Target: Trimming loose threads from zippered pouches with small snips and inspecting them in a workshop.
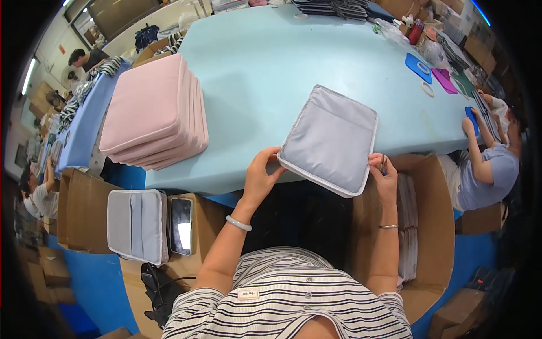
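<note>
Small tool (384, 165) at the right hand's fingers (375, 160) (partly hidden by them), its kind unclear.

The one readable piece of lettering stands on a small pale rectangular patch (248, 294) on the striped shirt (307, 285), nearer the wearer's body than the left hand (261, 176): a single short word in dark letters. Far beyond that hand and to its left, a small reddish rectangle (62, 49) on the wall (49, 61) is too tiny to read.

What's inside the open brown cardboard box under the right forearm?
Flat, pale fabric pieces, in two groups. The bare right forearm hides part of the box; what's behind it can't be seen.
</note>
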Available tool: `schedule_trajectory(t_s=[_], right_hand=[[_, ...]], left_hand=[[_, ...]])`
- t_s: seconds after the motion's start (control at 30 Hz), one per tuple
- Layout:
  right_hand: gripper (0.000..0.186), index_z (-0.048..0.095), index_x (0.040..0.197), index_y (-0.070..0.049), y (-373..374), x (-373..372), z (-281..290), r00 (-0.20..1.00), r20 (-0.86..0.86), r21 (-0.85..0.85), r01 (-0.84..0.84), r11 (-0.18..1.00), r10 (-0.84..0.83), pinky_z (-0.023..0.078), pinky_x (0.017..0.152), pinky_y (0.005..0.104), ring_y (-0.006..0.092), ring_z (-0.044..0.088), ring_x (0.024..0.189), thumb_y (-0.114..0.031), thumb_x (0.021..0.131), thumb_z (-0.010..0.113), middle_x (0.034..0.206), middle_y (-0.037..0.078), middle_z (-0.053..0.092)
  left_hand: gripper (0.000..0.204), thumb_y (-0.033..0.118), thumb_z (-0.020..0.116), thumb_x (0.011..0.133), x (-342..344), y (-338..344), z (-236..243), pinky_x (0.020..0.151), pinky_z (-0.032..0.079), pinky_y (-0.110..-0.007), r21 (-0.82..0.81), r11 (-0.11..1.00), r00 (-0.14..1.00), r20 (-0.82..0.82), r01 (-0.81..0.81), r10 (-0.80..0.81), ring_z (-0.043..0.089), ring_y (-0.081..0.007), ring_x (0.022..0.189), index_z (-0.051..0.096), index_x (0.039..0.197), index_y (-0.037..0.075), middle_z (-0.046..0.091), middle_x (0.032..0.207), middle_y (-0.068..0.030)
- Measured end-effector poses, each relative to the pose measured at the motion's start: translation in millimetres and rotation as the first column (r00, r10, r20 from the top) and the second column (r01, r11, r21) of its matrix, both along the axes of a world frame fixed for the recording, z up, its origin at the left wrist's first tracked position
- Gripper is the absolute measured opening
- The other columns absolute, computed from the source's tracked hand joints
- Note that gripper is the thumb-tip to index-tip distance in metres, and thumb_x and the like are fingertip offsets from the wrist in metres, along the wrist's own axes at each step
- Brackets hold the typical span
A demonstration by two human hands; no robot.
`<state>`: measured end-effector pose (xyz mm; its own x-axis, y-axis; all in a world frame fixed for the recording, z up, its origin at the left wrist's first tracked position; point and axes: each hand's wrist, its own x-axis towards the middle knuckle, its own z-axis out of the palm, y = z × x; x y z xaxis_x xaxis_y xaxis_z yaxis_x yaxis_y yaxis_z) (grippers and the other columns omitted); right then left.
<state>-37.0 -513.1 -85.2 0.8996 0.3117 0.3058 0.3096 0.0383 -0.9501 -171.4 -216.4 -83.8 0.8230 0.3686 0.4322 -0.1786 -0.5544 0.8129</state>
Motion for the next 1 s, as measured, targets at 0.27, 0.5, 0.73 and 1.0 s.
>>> schedule_trajectory(t_s=[0.27, 0.5, 0.73, 1.0], right_hand=[[0.007, 0.058, 0.086, 0.000, 0, 5, -6, 0.999, -0.039, -0.031, 0.031, 0.999, -0.033, 0.042, 0.087, 0.0252, 0.0116, 0.054, 0.095, 0.007, 0.083, 0.060, 0.104, 0.007, 0.061], [0.006, 0.060, 0.087, 0.001, 14, 9, 7, 0.998, -0.023, 0.051, 0.064, 0.997, -0.063, 0.042, 0.088, 0.0263, 0.0135, 0.056, 0.096, 0.005, 0.083, 0.058, 0.102, 0.008, 0.063], [0.003, 0.058, 0.091, 0.000, 24, 16, 23, 0.982, -0.184, 0.278, 0.094, 0.956, -0.043, 0.045, 0.084, 0.0252, 0.0138, 0.056, 0.095, 0.000, 0.090, 0.055, 0.107, 0.009, 0.059], [0.004, 0.060, 0.088, 0.001, 30, 24, 21, 0.994, -0.092, 0.296, 0.077, 0.952, -0.052, 0.044, 0.087, 0.0258, 0.0128, 0.055, 0.096, 0.000, 0.089, 0.056, 0.102, 0.006, 0.060]], left_hand=[[0.049, 0.004, 0.076, 0.073, -1, -5, -6, 0.082, 0.049, -0.034, -0.027, 0.998, 0.997, -0.053, -0.062, 0.061, 0.061, -0.0241, 0.094, 0.056, 0.117, 0.006, 0.063, 0.101, -0.0110], [0.048, 0.000, 0.073, 0.075, 10, 3, 6, 0.070, 0.051, -0.027, -0.229, 0.973, 1.000, 0.002, -0.006, 0.007, 0.061, -0.0137, 0.075, 0.056, 0.120, 0.005, 0.062, 0.099, -0.0059], [0.050, 0.001, 0.073, 0.075, 27, 3, 40, 0.066, 0.051, -0.025, -0.166, 0.984, 0.988, 0.149, 0.058, -0.033, 0.061, -0.0126, 0.072, 0.055, 0.122, 0.006, 0.062, 0.103, -0.0054], [0.051, 0.003, 0.072, 0.076, 25, 6, 47, 0.067, 0.050, -0.023, -0.141, 0.990, 0.996, 0.090, 0.012, 0.000, 0.060, -0.0111, 0.073, 0.054, 0.124, 0.004, 0.062, 0.103, -0.0068]])
